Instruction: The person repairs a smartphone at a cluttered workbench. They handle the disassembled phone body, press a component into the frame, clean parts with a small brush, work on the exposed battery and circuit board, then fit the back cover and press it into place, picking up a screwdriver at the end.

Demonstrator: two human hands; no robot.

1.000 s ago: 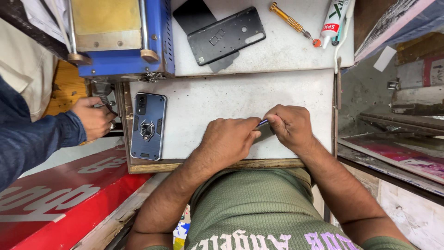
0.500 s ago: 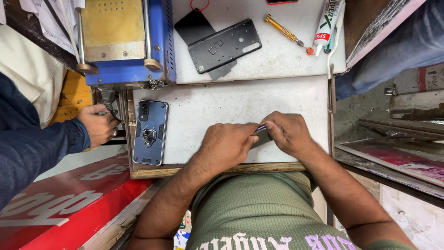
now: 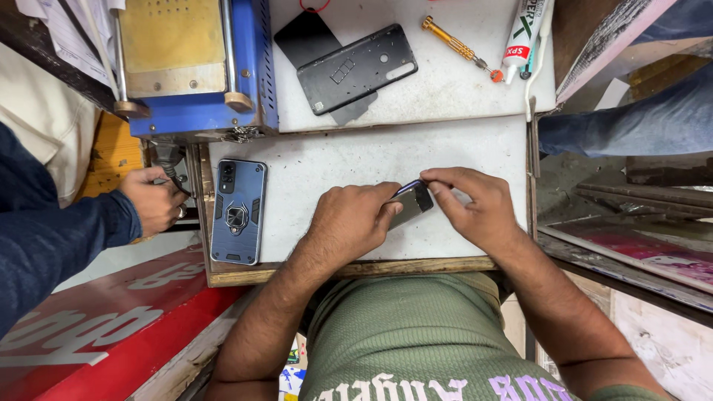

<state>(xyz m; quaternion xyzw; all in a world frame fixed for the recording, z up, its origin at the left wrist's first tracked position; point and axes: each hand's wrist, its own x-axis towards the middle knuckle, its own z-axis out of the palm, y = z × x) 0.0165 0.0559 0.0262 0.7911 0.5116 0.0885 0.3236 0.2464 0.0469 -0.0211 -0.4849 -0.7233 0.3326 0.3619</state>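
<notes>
both my left hand [image 3: 355,223] and right hand [image 3: 475,208] grip the small phone [image 3: 411,203], fingers prying its edge; next needs steady leverage beside the blue case [image 3: 238,212]

Both bare forearms reach forward and converge, left hand [image 3: 349,223] knuckles-up with fingers curled under in a closed grip, right hand [image 3: 475,208] angled inward, thumb and forefinger pinched together at the tips, the two hands nearly touching, wrists low.
</notes>
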